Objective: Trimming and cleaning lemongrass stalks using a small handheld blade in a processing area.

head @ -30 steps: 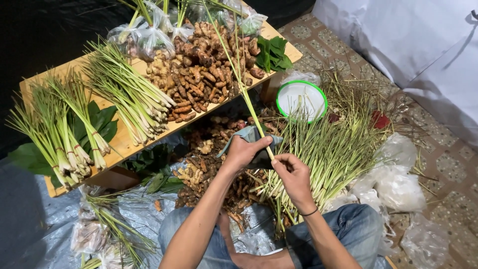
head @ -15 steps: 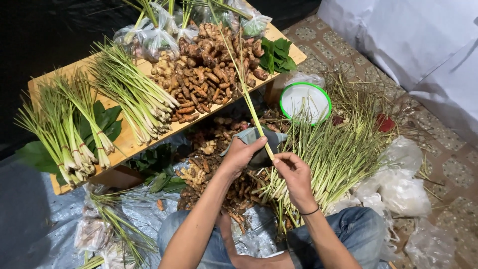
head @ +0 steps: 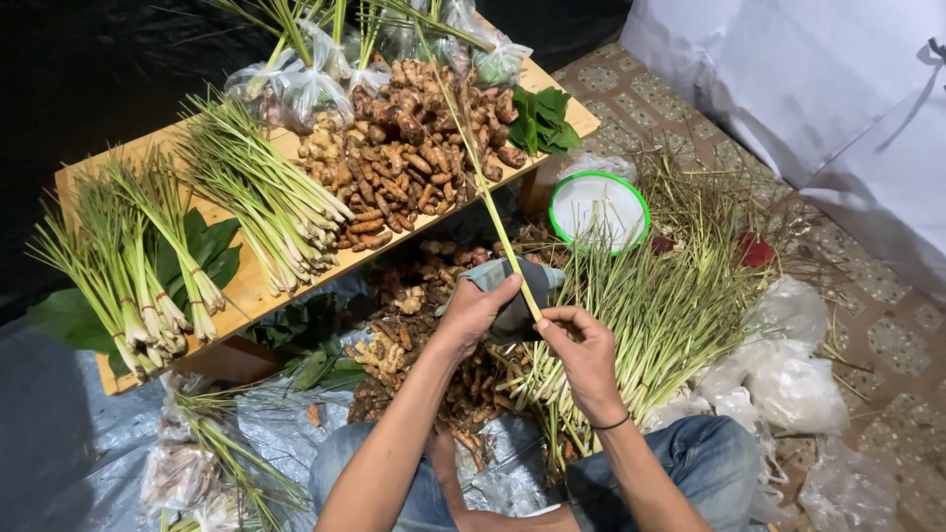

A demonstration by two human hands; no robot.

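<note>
Head view, looking down on a seated person in blue jeans. Left hand (head: 475,313) is curled around a grey-blue cloth (head: 512,296), with its thumb and fingertips pressed on the lower part of a single long lemongrass stalk (head: 480,182). Right hand (head: 583,355) pinches the base of the same stalk between thumb and forefinger, its remaining fingers folded; a dark band circles that wrist. Stalk rises from between the two hands up and to the left, crossing above the wooden worktop (head: 251,286) and its heap of ginger-like roots (head: 409,163). Loose pile of lemongrass (head: 670,305) lies on the floor just right of the hands, fanned towards a white bowl with a green rim (head: 599,209). More brown roots (head: 434,345) lie on the floor beneath the left forearm. On the worktop, tied bundles of lemongrass (head: 148,271) rest on broad green leaves at the left end, a larger sheaf of trimmed stalks (head: 261,202) lies beside the roots, clear bags of greens (head: 296,84) stand at the far edge, and a small pile of dark leaves (head: 542,120) sits at the right end. Crumpled clear plastic bags (head: 788,365) lie at the right of the floor
</note>
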